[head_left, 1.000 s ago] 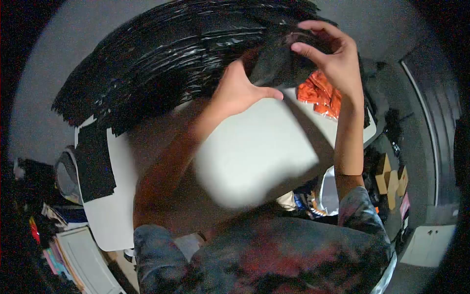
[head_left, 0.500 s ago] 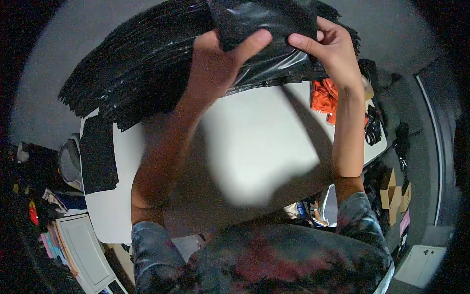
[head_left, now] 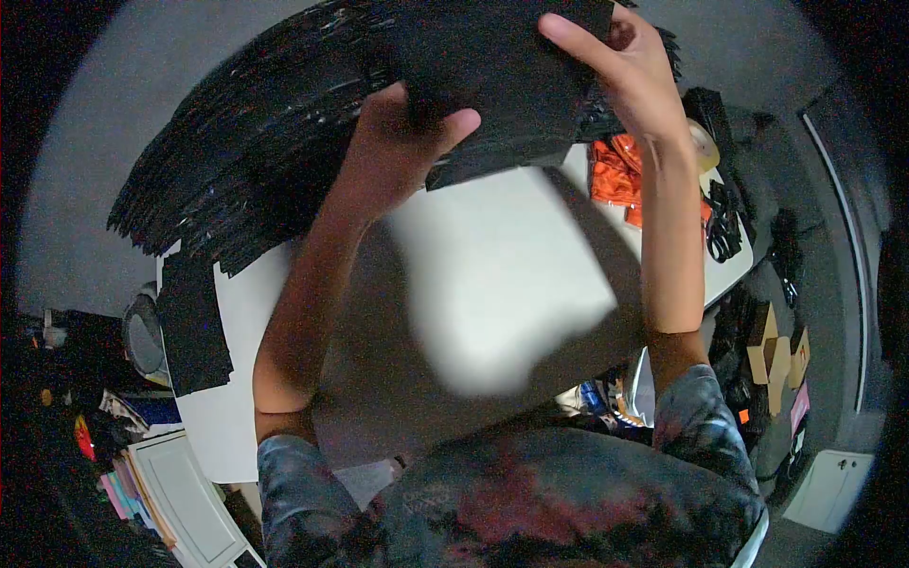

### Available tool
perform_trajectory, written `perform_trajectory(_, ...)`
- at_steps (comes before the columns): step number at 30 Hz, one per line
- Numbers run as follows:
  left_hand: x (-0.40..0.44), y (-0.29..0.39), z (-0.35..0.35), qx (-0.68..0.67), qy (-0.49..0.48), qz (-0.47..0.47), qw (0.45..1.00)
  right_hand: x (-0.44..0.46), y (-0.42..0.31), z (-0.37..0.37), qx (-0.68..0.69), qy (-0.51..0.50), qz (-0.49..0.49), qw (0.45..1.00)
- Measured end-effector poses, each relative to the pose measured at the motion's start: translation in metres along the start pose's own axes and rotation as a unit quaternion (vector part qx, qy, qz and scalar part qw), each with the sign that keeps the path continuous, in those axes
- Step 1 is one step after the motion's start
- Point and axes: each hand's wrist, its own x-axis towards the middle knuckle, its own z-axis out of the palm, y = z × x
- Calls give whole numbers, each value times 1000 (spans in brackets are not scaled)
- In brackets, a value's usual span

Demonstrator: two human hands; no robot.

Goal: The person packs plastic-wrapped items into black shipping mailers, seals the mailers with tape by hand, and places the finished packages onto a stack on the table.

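Note:
A flat black plastic bag [head_left: 497, 71] is held up between my two hands at the top of the view. My left hand [head_left: 393, 147] grips its lower left edge, thumb across the front and fingers hidden behind. At the upper right edge, my right hand [head_left: 636, 80] pinches the bag, its thumb lying on the front face. Behind and to the left spreads a large pile of black plastic bags [head_left: 227, 151] over the far side of the white table [head_left: 492, 275].
Orange plastic packets [head_left: 614, 175], a roll of tape [head_left: 703, 147] and black-handled scissors [head_left: 724, 222] lie on the table's right side. Flat black pieces [head_left: 194, 327] lie along its left edge. A white cabinet [head_left: 189, 497] and open cardboard boxes [head_left: 776, 364] stand beyond.
The bag's face has turned from shiny to dark and matte. My right hand has moved up along its edge, while my left hand has shifted slightly down and left.

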Motion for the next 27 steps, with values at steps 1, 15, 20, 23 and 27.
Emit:
perform_trajectory(1, -1, 0, 3, 0, -4, -1, 1000, 0, 4, -3, 1, 3, 2, 1000)
perform_trajectory(15, -9, 14, 15, -109, -26, 79, 991, 4, 8, -20, 53, 28, 27, 998)
perform_trajectory(20, -4, 18, 9, -84, 99, 22, 991, -2, 14, 1, -43, -24, 68, 996)
perform_trajectory(23, -4, 18, -1, -67, 165, 3, 984, -1, 13, 10, 61, -48, 78, 994)
perform_trajectory(27, 1, 21, -2, -87, 172, 73, 979, 3, 26, 4, 169, -82, 81, 979)
